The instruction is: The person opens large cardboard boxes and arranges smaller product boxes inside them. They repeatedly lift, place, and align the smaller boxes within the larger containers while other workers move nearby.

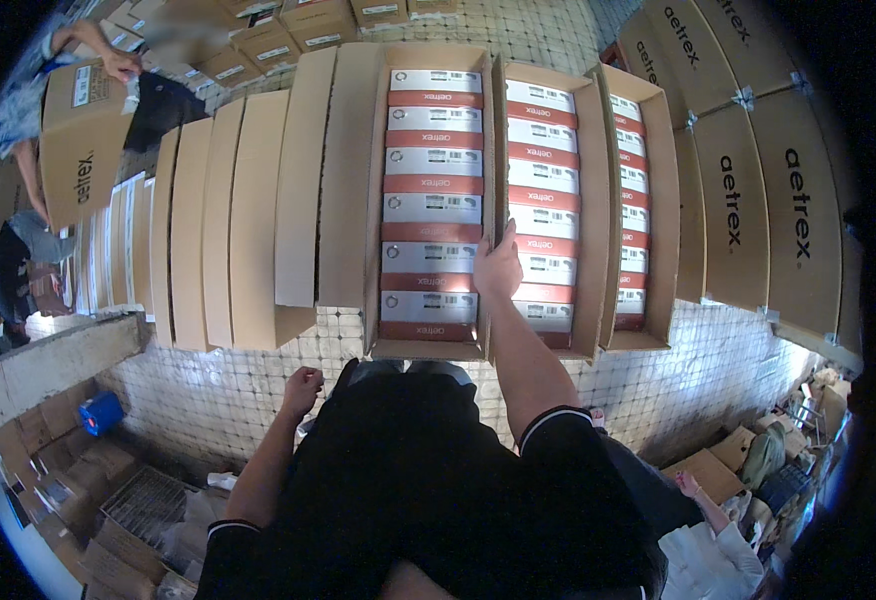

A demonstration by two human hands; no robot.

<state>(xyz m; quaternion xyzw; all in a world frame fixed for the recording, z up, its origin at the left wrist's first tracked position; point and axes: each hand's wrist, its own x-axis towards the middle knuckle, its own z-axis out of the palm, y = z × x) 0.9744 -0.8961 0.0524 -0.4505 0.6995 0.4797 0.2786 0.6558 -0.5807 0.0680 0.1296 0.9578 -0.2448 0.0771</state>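
Observation:
My right hand (498, 268) reaches forward and rests on the cardboard wall between two open cartons, fingers curled over its edge. The left open carton (376, 200) holds a row of white-and-red boxes (432, 185); the right open carton (592, 210) holds another such row (544, 160). My left hand (303, 385) hangs low by my body, loosely closed, holding nothing that I can see. A third open carton (658, 200) with the same boxes stands to the right.
Closed brown cartons (258, 220) lie in a row on the tiled floor to the left, more stacked at the right (758, 200). Another person (18, 100) at the far left holds a carton (78, 130). A seated person (708, 540) is at lower right.

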